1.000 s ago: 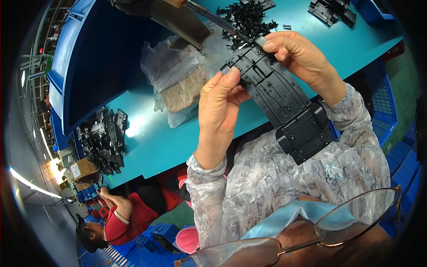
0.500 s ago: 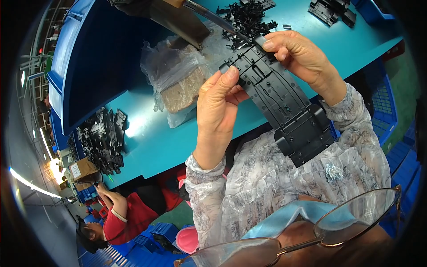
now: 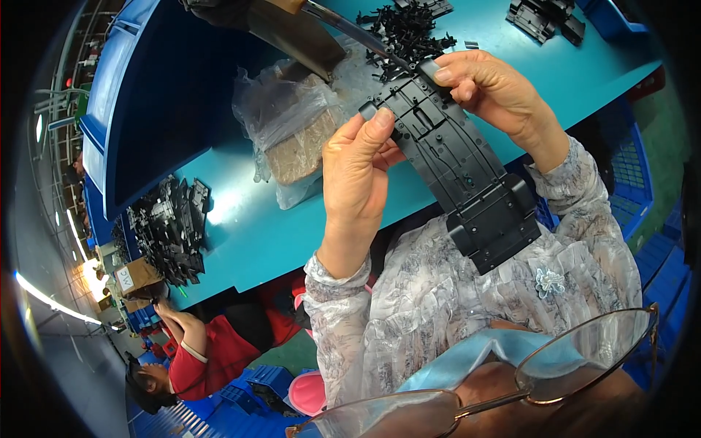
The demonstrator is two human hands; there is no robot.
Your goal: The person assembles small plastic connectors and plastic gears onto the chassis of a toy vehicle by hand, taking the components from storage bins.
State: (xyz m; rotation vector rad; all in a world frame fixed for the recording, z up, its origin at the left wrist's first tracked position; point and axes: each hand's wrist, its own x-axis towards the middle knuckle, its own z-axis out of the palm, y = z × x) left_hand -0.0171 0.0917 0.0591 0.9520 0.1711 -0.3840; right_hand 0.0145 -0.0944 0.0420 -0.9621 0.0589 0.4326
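A long black plastic tray-like part (image 3: 456,164), moulded with ribs, posts and a boxy near end, is held up in front of my chest. My left hand (image 3: 356,171) pinches its far left corner, thumb on top. At the far right corner, my right hand (image 3: 500,95) grips it between thumb and fingers. A slim metal bar (image 3: 347,28) with an orange piece at its upper end reaches down toward the part's far edge; whether they touch, I cannot tell. Just beyond lies a heap of small black plastic pieces (image 3: 409,33).
A plastic-wrapped brown block (image 3: 296,157) sits on the teal table (image 3: 252,244), beside a large blue bin (image 3: 142,109). Piles of black parts (image 3: 171,230) lie at left, and more black parts (image 3: 544,20) at far right. A person in red (image 3: 219,358) works at lower left.
The near end of the black part has swung slightly to the left. Both hands keep their grip at its far corners.
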